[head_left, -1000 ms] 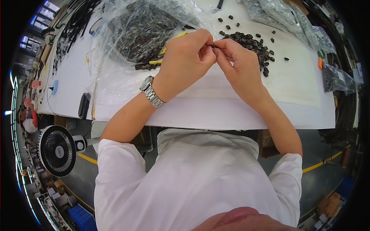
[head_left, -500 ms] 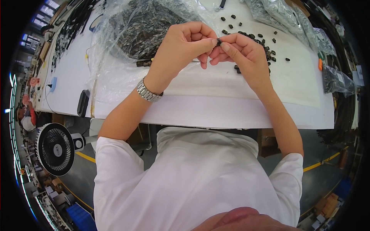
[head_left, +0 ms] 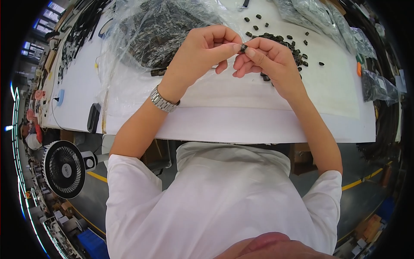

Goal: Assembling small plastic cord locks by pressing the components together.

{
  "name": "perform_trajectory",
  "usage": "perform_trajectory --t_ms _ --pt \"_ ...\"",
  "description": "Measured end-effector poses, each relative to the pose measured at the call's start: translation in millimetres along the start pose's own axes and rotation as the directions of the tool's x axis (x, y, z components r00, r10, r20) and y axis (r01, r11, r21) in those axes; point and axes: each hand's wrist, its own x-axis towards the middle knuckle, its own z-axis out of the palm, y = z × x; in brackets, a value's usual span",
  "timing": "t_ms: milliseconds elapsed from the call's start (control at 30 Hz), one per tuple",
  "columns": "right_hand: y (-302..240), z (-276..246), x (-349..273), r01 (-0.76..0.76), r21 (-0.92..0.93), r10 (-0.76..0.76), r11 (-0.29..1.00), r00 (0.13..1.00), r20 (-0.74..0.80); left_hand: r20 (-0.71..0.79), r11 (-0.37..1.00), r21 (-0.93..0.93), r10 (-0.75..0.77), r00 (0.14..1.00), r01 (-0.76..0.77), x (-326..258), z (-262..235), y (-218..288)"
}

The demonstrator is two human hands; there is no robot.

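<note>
Both hands meet over the white table, pinching one small dark piece between their thumbs and forefingers. It looks like a tiny black-brown block, too small to name more exactly. My left hand, with a metal watch on its wrist, grips it from the left. From the other side my right hand holds it, its other fingers curled loosely. Beyond and partly behind the right hand lies a loose pile of similar dark pieces, with several scattered around it.
A large clear plastic bag of dark items lies beyond my left hand. More plastic bags stand at the far right. A black oblong case lies at the left edge, near a fan. Black strips lie far left.
The hands stay together on the small piece, with only slight finger shifts. The left hand's lower fingers have drawn back a little from the right hand. The view has shifted slightly.
</note>
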Motion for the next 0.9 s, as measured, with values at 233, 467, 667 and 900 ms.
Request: perform_trajectory --t_ms 233,467,667,900 --pt "2.6 9.9 -2.3 0.065 0.039 -0.061 0.997 0.994 -0.090 -0.096 0.984 0.166 0.077 0.992 -0.060 0.5 10.7 -3.9" --pt "5.2 10.0 -1.5 0.033 0.118 -0.025 0.993 0.997 -0.069 -0.087 0.980 0.161 0.130 0.988 -0.115 -1.4 11.8 -7.0" --pt "-2.7 2.1 -3.0 -0.099 0.168 0.091 0.981 0.994 0.055 0.095 0.999 -0.035 0.039 0.995 -0.036 3.0 3.5 -12.1" --pt "-1.8 3.8 -3.8 -0.077 0.122 0.082 0.990 0.996 -0.034 0.063 0.994 0.088 0.053 0.997 -0.058 1.4 8.8 -7.0"
